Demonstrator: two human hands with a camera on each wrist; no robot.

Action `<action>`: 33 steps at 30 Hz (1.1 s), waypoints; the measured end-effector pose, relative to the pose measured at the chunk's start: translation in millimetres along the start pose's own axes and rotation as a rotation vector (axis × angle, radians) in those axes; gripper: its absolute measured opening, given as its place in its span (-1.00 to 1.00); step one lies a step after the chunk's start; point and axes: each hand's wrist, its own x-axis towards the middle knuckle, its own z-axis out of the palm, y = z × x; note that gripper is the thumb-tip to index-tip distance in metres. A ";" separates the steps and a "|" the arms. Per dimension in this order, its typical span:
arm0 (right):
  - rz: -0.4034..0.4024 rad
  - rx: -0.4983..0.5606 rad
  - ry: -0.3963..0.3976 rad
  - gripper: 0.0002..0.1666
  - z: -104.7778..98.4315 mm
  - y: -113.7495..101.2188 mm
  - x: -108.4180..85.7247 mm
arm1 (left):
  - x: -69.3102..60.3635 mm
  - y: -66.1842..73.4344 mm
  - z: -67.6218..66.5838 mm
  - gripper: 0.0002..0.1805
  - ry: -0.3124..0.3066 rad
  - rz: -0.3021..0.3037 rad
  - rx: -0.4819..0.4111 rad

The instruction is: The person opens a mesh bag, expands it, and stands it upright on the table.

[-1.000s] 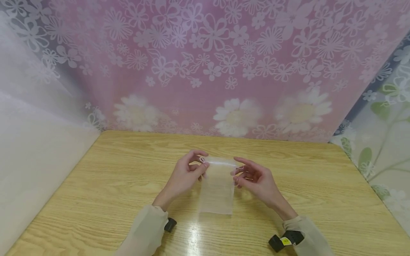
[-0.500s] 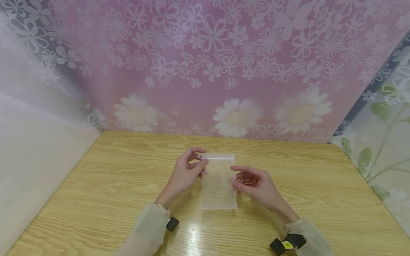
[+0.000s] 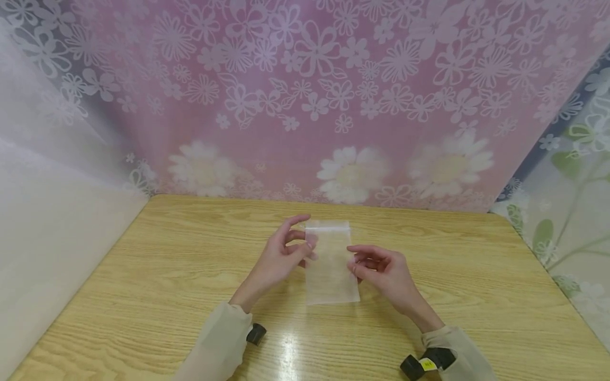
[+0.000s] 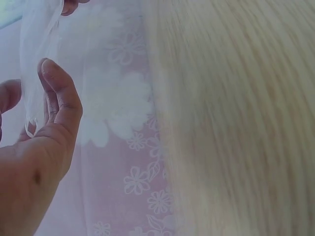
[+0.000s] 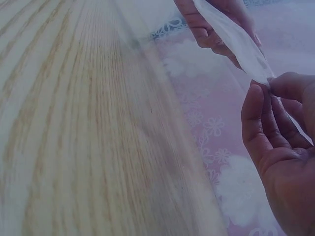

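A small clear zip bag hangs upright above the table in the head view, its seal strip along the top. My left hand holds its upper left edge, thumb in front and fingers showing through the film behind. Lower on the right edge, my right hand pinches the bag between thumb and fingers. In the left wrist view the bag runs between thumb and fingers, with a small white loop near the palm. The bag appears nearly edge-on in the right wrist view, pinched at the fingertips.
A wood-grain table lies beneath both hands. Behind it hangs a pink flowered curtain, with pale sheeting on the left. Black wrist devices sit at the sleeves.
The bag has risen and shifted slightly right. My right hand has let go of the top right corner and holds the edge lower down; my left grip has moved below the seal strip.
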 end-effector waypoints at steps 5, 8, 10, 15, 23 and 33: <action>-0.023 0.045 0.014 -0.59 0.5 0.8 0.9 | -2.8 0.8 -0.2 -0.33 -0.034 0.009 0.000; -0.023 0.055 0.030 -0.60 1.5 0.6 1.3 | -4.7 0.9 -0.2 -0.35 -0.041 0.007 0.001; -0.014 0.061 0.046 -0.60 2.5 0.0 2.0 | -6.2 0.9 0.0 -0.40 -0.050 0.004 0.002; 0.041 0.063 0.110 -0.60 4.9 -2.8 4.2 | -10.5 1.1 0.7 -0.53 -0.075 -0.027 0.043; 0.095 0.088 0.188 -0.60 7.4 -6.3 6.2 | -18.6 0.3 -1.3 -0.67 -0.130 -0.024 0.135; 0.199 0.168 0.248 -0.64 8.9 -8.2 9.0 | -22.8 -4.8 -8.0 -0.67 -0.173 -0.015 0.186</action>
